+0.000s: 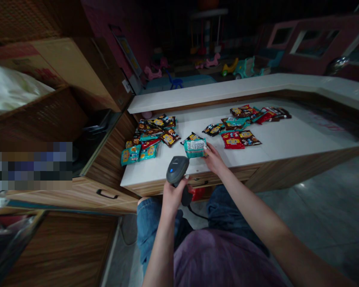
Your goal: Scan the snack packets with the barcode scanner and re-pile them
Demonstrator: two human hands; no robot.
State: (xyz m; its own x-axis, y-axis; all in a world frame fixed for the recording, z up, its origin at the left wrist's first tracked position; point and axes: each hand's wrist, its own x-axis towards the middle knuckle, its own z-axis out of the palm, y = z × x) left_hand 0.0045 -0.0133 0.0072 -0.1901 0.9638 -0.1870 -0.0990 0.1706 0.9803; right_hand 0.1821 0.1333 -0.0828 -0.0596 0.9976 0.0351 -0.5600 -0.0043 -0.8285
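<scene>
My left hand [172,195] is wrapped round the handle of a grey barcode scanner [177,170], whose head points toward the counter. My right hand [214,160] pinches the right edge of a teal snack packet [194,146] that lies on the white counter [287,139] with its label side up, just beyond the scanner. A pile of snack packets [149,137] lies to the left of it. Another spread of packets [242,125] lies to the right and farther back.
A raised white ledge [227,89] runs along the counter's far side. Wooden drawers [104,191] and a cardboard box [66,67] stand at the left. The scanner's cable [197,213] hangs over my lap. Toy ride-ons [227,65] sit in the dark room behind.
</scene>
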